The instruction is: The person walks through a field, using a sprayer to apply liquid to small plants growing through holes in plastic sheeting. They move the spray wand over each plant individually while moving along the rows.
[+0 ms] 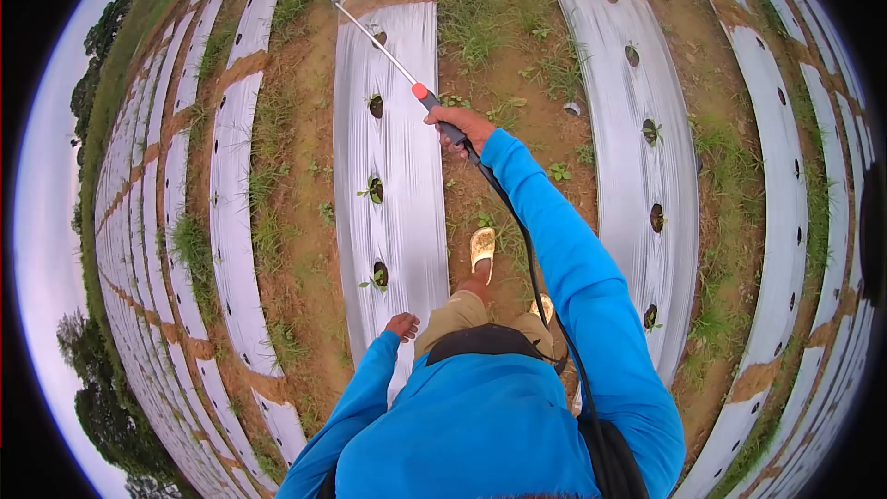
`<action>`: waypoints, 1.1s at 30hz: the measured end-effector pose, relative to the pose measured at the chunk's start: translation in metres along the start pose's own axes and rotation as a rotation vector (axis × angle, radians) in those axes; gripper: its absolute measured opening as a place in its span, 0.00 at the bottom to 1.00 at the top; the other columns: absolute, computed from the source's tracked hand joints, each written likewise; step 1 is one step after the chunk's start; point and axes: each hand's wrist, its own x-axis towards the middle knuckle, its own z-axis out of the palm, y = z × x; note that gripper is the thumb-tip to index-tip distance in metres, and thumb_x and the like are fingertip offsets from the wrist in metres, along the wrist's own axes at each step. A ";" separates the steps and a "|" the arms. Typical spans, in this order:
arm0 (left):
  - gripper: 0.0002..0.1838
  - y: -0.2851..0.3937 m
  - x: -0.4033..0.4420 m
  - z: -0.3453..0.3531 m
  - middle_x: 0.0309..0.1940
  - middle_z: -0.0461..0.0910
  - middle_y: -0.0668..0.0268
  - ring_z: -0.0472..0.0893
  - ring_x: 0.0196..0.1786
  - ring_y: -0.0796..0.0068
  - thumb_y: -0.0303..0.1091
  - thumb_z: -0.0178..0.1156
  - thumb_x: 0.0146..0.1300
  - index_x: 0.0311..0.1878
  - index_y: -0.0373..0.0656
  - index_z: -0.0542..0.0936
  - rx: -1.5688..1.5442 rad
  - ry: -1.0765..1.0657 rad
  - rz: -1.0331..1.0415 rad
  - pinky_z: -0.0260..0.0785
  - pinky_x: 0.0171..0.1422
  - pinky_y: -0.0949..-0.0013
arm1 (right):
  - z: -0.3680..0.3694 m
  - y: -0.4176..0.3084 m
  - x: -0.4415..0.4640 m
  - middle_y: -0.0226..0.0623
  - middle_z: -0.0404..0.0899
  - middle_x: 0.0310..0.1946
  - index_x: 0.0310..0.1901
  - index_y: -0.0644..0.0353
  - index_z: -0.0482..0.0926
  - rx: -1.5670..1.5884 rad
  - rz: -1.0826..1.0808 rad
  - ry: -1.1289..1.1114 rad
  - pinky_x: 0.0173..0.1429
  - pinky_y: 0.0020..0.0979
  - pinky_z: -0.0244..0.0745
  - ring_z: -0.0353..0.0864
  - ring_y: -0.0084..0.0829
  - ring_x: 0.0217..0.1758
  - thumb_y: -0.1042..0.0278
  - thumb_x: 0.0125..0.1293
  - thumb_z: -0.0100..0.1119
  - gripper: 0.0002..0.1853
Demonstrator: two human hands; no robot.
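My right hand (459, 127), stretched forward, is wrapped round the dark handle of a sprayer wand (393, 60). A red-orange collar joins the handle to a thin metal tube, whose bent tip points up and to the left over the bed. From the handle a black hose (520, 212) runs back along my right arm to my side. My left hand (403, 325) hangs low beside my hip, fingers curled in, with nothing visible in it. Below the wand lies a bed covered in silver plastic mulch (407, 157); small seedlings (373, 189) grow from its round holes.
Another mulched bed (628, 157) runs along my right, and more rows extend to both sides. Bare soil and tufts of grass (476, 28) fill the paths between. My light-coloured clog (482, 248) is on the path. Trees (102, 407) stand at the far left.
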 end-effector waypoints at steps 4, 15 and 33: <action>0.17 0.047 0.042 -0.042 0.26 0.75 0.70 0.73 0.23 0.79 0.51 0.49 0.62 0.39 0.47 0.77 -0.004 -0.013 0.001 0.61 0.24 0.73 | -0.046 -0.046 -0.010 0.25 0.65 0.16 0.29 0.52 0.68 0.045 0.013 0.092 0.14 0.19 0.55 0.60 0.14 0.12 0.49 0.49 0.65 0.19; 0.15 0.275 0.143 -0.090 0.23 0.72 0.71 0.70 0.21 0.80 0.47 0.47 0.64 0.37 0.46 0.75 0.013 -0.015 0.110 0.60 0.23 0.73 | -0.135 -0.032 -0.228 0.25 0.62 0.16 0.32 0.56 0.67 0.464 -0.037 0.564 0.11 0.21 0.59 0.60 0.18 0.10 0.53 0.61 0.53 0.14; 0.14 0.443 0.225 -0.015 0.23 0.73 0.71 0.71 0.21 0.80 0.47 0.49 0.64 0.38 0.46 0.74 0.107 -0.241 0.062 0.61 0.22 0.73 | -0.117 -0.015 -0.340 0.28 0.63 0.17 0.36 0.57 0.68 0.902 0.041 0.747 0.14 0.26 0.61 0.63 0.22 0.12 0.53 0.59 0.52 0.15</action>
